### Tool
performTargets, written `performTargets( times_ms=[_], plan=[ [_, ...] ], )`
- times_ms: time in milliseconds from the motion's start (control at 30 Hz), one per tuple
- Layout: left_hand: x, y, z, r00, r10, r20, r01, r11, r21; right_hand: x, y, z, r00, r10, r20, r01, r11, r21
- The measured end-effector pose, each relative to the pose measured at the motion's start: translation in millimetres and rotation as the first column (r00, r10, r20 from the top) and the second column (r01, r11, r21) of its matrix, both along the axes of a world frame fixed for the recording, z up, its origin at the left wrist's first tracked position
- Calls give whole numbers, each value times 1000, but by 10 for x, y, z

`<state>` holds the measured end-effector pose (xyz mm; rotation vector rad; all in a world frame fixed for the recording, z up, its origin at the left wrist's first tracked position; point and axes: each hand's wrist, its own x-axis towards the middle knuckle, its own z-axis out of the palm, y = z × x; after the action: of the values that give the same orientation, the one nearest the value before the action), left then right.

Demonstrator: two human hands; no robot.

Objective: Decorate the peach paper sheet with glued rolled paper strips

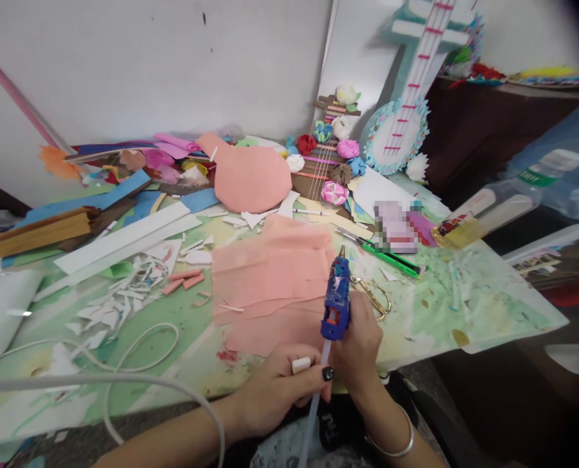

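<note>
My right hand [361,338] is wrapped round a blue hot glue gun [337,296], its nozzle pointing away from me. A long translucent glue stick [313,406] runs out of the gun's rear, down toward my lap. My left hand [282,388] is closed beside the stick, a small white piece [301,364] showing between its fingers. The left thumb's dark-nailed tip is against or just in front of the stick; which one I cannot tell. Creased salmon-pink paper sheets [270,273] lie just beyond both hands. Gold-handled scissors [378,299] rest right of the gun.
Behind the sheets is a pink rounded cutout with a neck [254,179]. A green cutter knife [391,258] lies on the right; white paper scraps [123,286] litter the left. A pale cord [172,383] loops across the left front. Decorated string-instrument models [401,133] lean at the back.
</note>
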<state>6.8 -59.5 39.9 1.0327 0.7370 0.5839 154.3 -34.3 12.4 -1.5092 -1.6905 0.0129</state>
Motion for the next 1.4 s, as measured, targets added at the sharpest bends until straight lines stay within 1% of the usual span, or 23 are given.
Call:
performTargets(
  times_ms=[100, 200, 267, 333, 433, 467, 533, 600, 633, 733, 800, 833, 900, 967, 1067, 1133, 1233, 1400],
  plan=[
    [18, -33, 2, 999, 24, 29, -22, 998, -60, 2, -10, -5, 1000, -7, -14, 8, 999, 44],
    [65, -61, 0, 993, 53, 105, -42, 993, -107, -7, -12, -18, 999, -29, -33, 31, 998, 60],
    [100, -68, -15, 987, 71, 146, -53, 991, -125, -8, -7, -37, 998, -47, -41, 50, 997, 67],
    [119, -50, -38, 984, 56, 169, -35, 991, -129, 7, 9, -60, 998, -55, -43, 59, 995, 80],
    [83, 55, -77, 976, 33, 213, 0, 988, -155, 66, 59, -70, 997, -40, -73, 47, 994, 96],
    [50, 115, -85, 970, 54, 236, -8, 982, -191, 93, 77, -61, 994, -31, -100, 41, 995, 96],
    [-32, 266, -91, 948, 132, 289, -39, 951, -307, 150, 102, -19, 982, -8, -188, 21, 998, 67],
    [-115, 444, -83, 922, 176, 345, -25, 916, -400, 192, 92, 48, 949, 37, -312, -39, 999, 0],
    [-148, 533, -76, 912, 196, 359, -37, 913, -405, 203, 70, 87, 922, 54, -384, -73, 997, -35],
    [-194, 763, -62, 887, 283, 363, -132, 912, -389, 199, -38, 204, 812, 80, -579, -173, 979, -107],
    [-190, 863, -70, 866, 332, 373, -184, 907, -379, 180, -114, 262, 753, 73, -654, -216, 966, -141],
    [-183, 895, -83, 857, 349, 380, -202, 904, -376, 172, -143, 282, 737, 71, -672, -237, 958, -158],
    [-167, 926, -123, 843, 373, 388, -228, 900, -371, 160, -177, 300, 731, 69, -679, -262, 947, -185],
    [-151, 925, -174, 837, 382, 392, -243, 901, -359, 156, -183, 296, 748, 85, -658, -285, 937, -203],
    [-134, 895, -240, 840, 366, 401, -256, 918, -302, 151, -166, 276, 781, 124, -611, -332, 913, -239],
    [-132, 871, -261, 847, 338, 410, -241, 932, -269, 143, -158, 271, 802, 155, -577, -359, 897, -258],
    [-143, 839, -270, 856, 317, 409, -217, 938, -272, 129, -157, 279, 812, 208, -545, -399, 879, -259],
    [-174, 805, -294, 857, 296, 423, -192, 943, -271, 118, -154, 281, 815, 221, -535, -412, 870, -269]
  ],
)
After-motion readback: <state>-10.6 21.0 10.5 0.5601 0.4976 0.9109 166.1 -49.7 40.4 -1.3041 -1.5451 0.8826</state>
